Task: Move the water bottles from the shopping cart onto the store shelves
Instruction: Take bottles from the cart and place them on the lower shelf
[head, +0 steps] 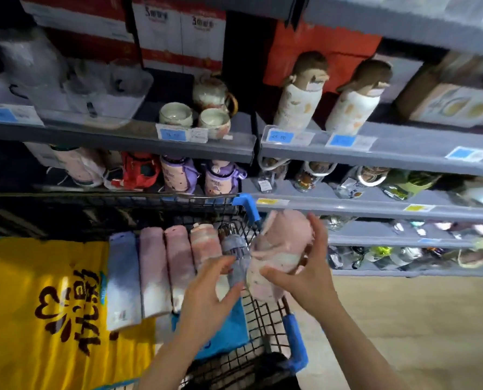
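Right hand (305, 266): gripping, fingers curled, arm reaching forward. Left hand (209, 291): reaching forward, fingers spreading loosely.

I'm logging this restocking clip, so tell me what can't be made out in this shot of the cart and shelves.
Head view only:
- Price tags: too blurred to read.
- Items on the lowest shelf: smeared by motion, not identifiable.
- Pink bottle: the right hand covers part of it; any print on it is blurred.
- Left hand: contact with the cart's bottles is unclear.
- Top-shelf boxes: cut off by the upper edge.
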`<state>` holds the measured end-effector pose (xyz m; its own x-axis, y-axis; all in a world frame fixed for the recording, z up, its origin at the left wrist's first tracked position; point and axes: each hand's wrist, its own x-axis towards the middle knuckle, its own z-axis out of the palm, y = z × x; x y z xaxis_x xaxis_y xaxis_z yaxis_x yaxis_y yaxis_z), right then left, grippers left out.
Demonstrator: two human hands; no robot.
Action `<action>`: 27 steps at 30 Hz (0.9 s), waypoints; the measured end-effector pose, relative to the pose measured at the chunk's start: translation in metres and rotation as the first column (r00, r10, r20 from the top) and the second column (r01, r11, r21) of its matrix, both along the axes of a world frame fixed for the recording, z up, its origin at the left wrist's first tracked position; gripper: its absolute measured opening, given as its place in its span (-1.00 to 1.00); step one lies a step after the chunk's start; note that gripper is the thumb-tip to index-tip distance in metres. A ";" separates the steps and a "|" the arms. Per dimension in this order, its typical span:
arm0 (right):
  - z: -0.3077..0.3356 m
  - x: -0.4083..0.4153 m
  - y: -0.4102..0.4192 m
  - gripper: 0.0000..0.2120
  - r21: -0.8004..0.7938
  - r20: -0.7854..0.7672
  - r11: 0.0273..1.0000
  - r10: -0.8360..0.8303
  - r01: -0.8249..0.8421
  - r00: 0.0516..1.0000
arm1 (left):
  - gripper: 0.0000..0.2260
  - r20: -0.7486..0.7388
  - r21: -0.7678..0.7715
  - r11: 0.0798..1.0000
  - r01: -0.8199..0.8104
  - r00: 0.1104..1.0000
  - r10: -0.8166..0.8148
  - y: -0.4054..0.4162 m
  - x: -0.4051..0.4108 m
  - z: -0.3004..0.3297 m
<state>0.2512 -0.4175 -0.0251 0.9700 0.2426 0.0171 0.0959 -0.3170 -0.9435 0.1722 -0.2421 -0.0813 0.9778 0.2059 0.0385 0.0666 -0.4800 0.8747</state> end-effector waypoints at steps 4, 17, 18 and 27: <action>0.030 0.048 -0.055 0.05 0.078 0.135 0.997 -0.034 0.024 0.990 | -0.58 0.166 0.227 0.972 -0.058 0.986 0.020 -0.033 0.071 0.029; 0.040 0.118 -0.081 0.00 0.027 0.152 0.931 0.355 -0.363 0.922 | -0.67 -0.113 0.260 0.751 -0.607 0.753 0.648 -0.034 0.058 -0.011; 0.037 0.114 -0.067 0.00 0.030 0.132 0.915 0.395 -0.402 0.909 | -0.63 -0.124 0.275 0.721 -0.636 0.720 0.683 -0.022 0.046 -0.013; 0.000 0.078 0.031 0.02 0.048 0.000 0.871 0.489 -0.489 0.872 | -0.40 -0.318 0.367 0.635 -0.680 0.550 0.773 0.104 -0.027 -0.077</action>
